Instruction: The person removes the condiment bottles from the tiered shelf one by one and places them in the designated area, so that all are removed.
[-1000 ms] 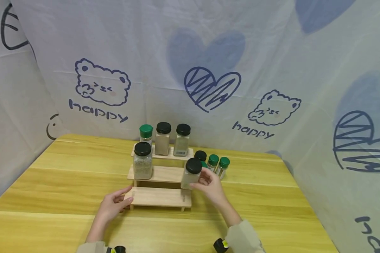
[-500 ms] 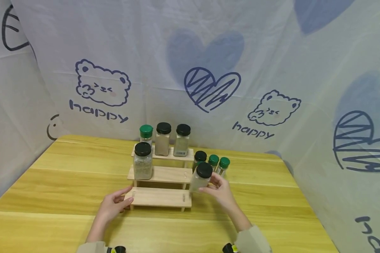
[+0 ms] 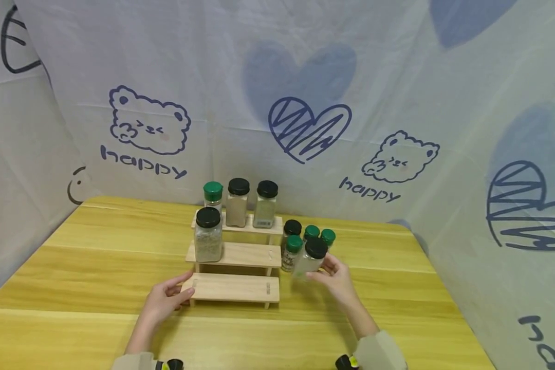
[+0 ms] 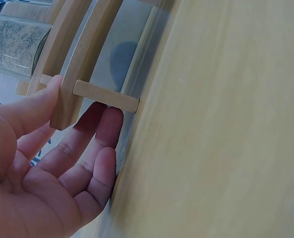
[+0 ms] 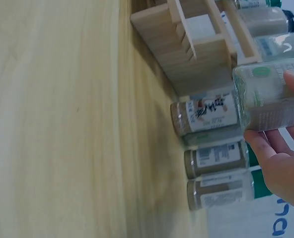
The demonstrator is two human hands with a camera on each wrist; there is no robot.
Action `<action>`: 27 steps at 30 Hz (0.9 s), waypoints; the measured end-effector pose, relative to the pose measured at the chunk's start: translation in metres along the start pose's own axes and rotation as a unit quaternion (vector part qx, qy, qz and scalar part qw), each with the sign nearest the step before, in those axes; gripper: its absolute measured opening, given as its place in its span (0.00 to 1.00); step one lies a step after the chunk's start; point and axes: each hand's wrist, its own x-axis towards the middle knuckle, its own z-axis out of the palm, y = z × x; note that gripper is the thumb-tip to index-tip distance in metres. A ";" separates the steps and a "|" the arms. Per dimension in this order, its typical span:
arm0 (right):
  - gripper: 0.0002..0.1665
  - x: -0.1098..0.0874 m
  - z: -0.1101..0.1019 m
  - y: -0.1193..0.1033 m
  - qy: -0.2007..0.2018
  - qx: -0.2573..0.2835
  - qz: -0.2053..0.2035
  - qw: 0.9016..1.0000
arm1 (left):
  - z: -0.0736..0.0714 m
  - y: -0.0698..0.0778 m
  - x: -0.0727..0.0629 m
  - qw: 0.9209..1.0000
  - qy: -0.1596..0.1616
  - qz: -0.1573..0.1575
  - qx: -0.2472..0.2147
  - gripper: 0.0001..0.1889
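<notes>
A three-step wooden spice rack [image 3: 231, 289] stands on the table. My left hand [image 3: 165, 302] grips the left end of its lowest step, thumb on the edge and fingers curled beneath, beside the leg in the left wrist view. Between thumb and fingers, my right hand [image 3: 339, 284] holds a clear glass spice jar [image 3: 307, 264] with a black lid. Tilted to the right, this jar is off the rack and right of it, overlapping the small jars behind. In the right wrist view, the jar [image 5: 268, 96] shows a pale label and whitish contents.
A black-lidded jar [image 3: 208, 244] stands on the middle step's left end. The top step bears a green-lidded jar [image 3: 213, 194] and two black-lidded jars [image 3: 237, 209]. Right of the rack stand several smaller jars, including a green-lidded one [image 3: 293, 252]. A printed cloth [image 3: 231, 103] hangs behind.
My right hand has carried the black-lidded spice jar rightward and slightly down, away from the rack's right side, uncovering a small green-lidded jar. My left hand has stayed on the lowest step.
</notes>
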 end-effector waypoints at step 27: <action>0.28 0.032 -0.004 0.035 -0.003 -0.050 0.061 0.997 | -0.001 -0.001 0.000 1.000 0.002 0.003 -0.006 0.25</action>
